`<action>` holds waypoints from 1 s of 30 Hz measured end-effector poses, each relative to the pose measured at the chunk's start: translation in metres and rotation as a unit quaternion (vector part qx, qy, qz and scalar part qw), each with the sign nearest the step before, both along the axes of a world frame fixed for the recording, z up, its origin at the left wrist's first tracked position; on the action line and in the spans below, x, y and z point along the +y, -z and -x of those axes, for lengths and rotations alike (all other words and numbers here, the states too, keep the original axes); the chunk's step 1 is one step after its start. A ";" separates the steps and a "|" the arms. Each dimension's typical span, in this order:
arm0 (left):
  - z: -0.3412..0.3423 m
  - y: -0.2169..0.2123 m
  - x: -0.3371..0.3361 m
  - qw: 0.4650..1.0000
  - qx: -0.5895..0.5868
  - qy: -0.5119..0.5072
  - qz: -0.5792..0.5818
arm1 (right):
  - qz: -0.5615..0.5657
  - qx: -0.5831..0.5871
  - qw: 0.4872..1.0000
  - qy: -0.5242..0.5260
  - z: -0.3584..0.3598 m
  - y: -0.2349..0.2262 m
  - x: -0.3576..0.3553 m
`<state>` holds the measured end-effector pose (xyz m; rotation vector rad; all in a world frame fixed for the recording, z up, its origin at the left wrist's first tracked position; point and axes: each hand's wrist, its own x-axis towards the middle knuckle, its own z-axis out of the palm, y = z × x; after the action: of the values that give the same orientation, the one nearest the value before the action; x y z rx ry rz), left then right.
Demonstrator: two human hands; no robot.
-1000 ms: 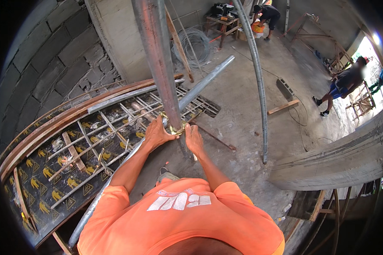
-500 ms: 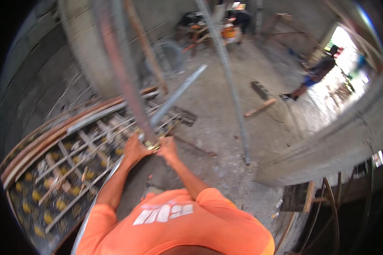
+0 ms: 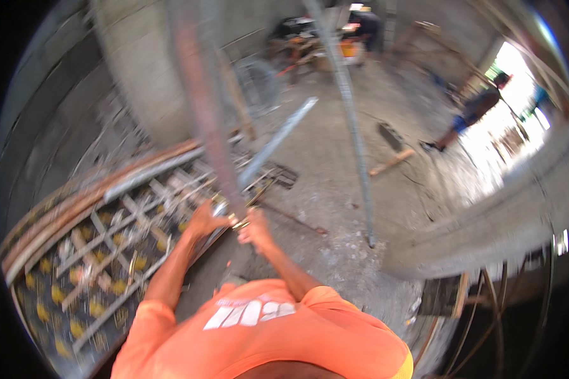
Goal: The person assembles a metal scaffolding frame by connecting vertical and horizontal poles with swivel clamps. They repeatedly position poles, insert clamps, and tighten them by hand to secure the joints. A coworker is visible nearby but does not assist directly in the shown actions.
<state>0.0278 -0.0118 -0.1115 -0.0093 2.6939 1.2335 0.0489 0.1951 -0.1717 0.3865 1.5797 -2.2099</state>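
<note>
A reddish-brown metal pipe [image 3: 199,95] rises in front of me, blurred along its length. At its lower end is a small brass-coloured clamp-like fitting [image 3: 239,223]. My left hand [image 3: 203,220] is closed at the fitting's left side, its thumb stretched across to it. From the right, my right hand [image 3: 256,230] closes on the same fitting, fingers bent around it. The fitting's exact shape is partly hidden by my fingers. Just behind the pipe's foot, a grey metal length [image 3: 278,142] leans away at a slant.
Left of me, a dark panel [image 3: 50,316] with yellow marks lies under a rebar grid [image 3: 117,237]. A slanted grey prop [image 3: 346,107] stands ahead. Beyond it lie a hollow block [image 3: 391,136] and a wood piece [image 3: 392,162]. A person [image 3: 477,107] is at the bright opening, far right.
The view has shifted slightly, so the pipe and hands sit a little further right and lower. Both hands stay at the fitting; the right hand's fingers have shifted around it.
</note>
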 end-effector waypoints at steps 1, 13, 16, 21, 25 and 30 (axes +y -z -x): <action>0.005 0.004 -0.007 0.999 -0.026 0.009 0.019 | -0.009 0.010 1.000 -0.010 0.000 0.002 0.000; 0.020 0.015 0.026 0.999 0.012 -0.019 -0.038 | -0.170 -0.034 0.984 -0.029 0.015 -0.030 0.015; 0.017 0.005 0.029 0.998 0.019 -0.044 0.029 | -0.191 -0.004 0.981 -0.045 0.019 -0.037 0.014; 0.018 0.007 0.036 0.996 -0.002 -0.034 0.076 | -0.203 0.010 0.977 -0.070 0.019 -0.039 0.019; 0.023 0.018 0.043 0.991 0.007 -0.063 0.116 | -0.175 -0.008 0.980 -0.092 0.018 -0.040 0.015; 0.019 0.017 0.045 0.985 0.001 -0.105 0.134 | -0.163 0.006 0.981 -0.103 0.013 -0.046 0.010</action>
<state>0.0086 0.0332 -0.1287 -0.3357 2.8976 0.9075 0.0361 0.2055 -0.1260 0.2843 1.9008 -1.8067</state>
